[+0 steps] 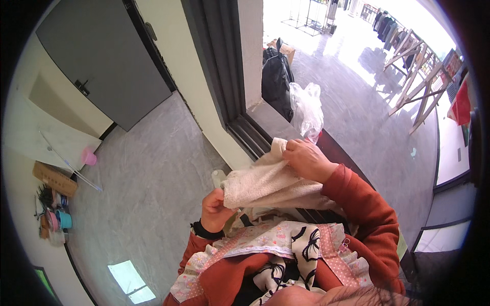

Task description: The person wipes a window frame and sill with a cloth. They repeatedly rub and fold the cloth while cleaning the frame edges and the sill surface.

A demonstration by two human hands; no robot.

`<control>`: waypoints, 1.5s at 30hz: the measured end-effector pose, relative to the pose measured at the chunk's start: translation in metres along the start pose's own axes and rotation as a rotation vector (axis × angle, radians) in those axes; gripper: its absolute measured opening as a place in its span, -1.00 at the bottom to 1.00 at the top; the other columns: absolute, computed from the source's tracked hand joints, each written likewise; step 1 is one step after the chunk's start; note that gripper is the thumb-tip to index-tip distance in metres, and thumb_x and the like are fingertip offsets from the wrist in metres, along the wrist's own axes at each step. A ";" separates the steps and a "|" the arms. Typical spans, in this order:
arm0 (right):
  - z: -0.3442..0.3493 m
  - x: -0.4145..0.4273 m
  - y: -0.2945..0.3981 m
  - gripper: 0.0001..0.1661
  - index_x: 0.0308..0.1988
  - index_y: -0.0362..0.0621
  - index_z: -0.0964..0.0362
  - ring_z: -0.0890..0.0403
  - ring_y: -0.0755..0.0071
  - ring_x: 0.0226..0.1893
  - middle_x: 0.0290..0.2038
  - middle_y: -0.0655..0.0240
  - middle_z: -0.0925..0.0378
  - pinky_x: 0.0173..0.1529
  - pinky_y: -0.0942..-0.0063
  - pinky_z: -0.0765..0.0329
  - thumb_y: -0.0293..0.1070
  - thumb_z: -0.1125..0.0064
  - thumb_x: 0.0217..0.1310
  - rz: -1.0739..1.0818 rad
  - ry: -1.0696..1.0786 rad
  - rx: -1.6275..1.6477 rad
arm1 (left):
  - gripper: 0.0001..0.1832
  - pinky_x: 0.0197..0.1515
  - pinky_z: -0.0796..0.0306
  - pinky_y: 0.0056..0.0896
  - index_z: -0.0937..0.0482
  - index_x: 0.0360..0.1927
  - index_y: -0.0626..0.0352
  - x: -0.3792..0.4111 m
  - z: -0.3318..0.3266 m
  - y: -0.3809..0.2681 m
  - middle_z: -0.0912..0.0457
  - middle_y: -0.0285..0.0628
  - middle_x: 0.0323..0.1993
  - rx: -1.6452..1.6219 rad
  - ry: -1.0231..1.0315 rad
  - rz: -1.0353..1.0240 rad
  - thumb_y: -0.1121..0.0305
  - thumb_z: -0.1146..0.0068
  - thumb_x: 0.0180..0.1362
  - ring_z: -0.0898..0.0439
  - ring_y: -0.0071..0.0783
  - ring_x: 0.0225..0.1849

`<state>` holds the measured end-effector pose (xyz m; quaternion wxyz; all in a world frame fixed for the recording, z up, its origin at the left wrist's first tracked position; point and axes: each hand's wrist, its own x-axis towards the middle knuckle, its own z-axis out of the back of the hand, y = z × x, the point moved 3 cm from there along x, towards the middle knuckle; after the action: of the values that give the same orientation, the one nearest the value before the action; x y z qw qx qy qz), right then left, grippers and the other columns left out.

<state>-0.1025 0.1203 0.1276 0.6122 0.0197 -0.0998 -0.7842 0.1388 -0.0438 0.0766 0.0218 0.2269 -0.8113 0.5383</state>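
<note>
A cream fleecy cloth piece (264, 183) is stretched between my hands, in front of my chest. My left hand (214, 210) grips its left end, with thumb and fingers pinched on the edge. Farther up and to the right, my right hand (308, 158) pinches a raised fold at the cloth's top. The lower right part of the cloth passes behind my right sleeve. Just beyond my left hand a pale, translucent object (218, 178) shows partly; what it is I cannot tell. A floral apron (264, 239) with ruffles covers my front.
A dark sliding-door or window frame (220, 69) and sill stand close ahead. Beyond it are a black backpack (275, 80), a white plastic bag (308, 109), wooden trestles (417, 84) and hanging clothes (386, 30). Leftward are a grey door (103, 57), cardboard box (54, 179) and buckets (64, 219).
</note>
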 end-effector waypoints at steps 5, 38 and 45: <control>0.037 -0.011 -0.007 -0.75 -0.21 -0.28 -0.47 -0.54 -0.01 -0.12 -0.19 0.14 -0.48 0.00 0.22 -0.50 -0.55 -0.15 0.00 -0.011 -0.040 0.313 | -0.72 0.15 -0.40 -0.26 -0.46 -0.15 0.16 -0.010 0.008 0.007 -0.65 -0.20 -0.06 0.032 -0.104 -0.009 0.61 -0.27 0.10 -0.58 -0.41 0.00; -0.029 0.140 -0.009 -0.48 0.02 -0.24 -0.38 -0.52 -0.05 -0.04 -0.05 0.02 -0.41 0.05 0.26 -0.50 -0.47 -0.27 -0.01 -0.232 -0.336 0.414 | -0.91 -0.07 -0.40 -0.55 -0.51 -0.22 0.18 -0.001 0.028 0.083 -0.60 -0.39 -0.24 -0.110 -0.219 0.180 0.59 -0.13 0.25 -0.52 -0.66 -0.18; -0.016 0.119 -0.009 -0.37 0.13 -0.16 -0.36 -0.56 0.01 -0.07 -0.01 0.10 -0.44 0.00 0.26 -0.52 -0.42 -0.31 0.01 -0.120 -0.288 0.390 | -0.92 -0.13 -0.40 -0.58 -0.50 -0.25 0.17 -0.006 0.034 0.086 -0.59 -0.42 -0.27 -0.131 -0.259 0.219 0.57 -0.15 0.25 -0.50 -0.70 -0.24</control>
<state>-0.1389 0.0052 0.1216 0.5284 0.0315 -0.3341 -0.7799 0.1179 -0.0450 -0.0134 -0.1270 0.2026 -0.8605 0.4500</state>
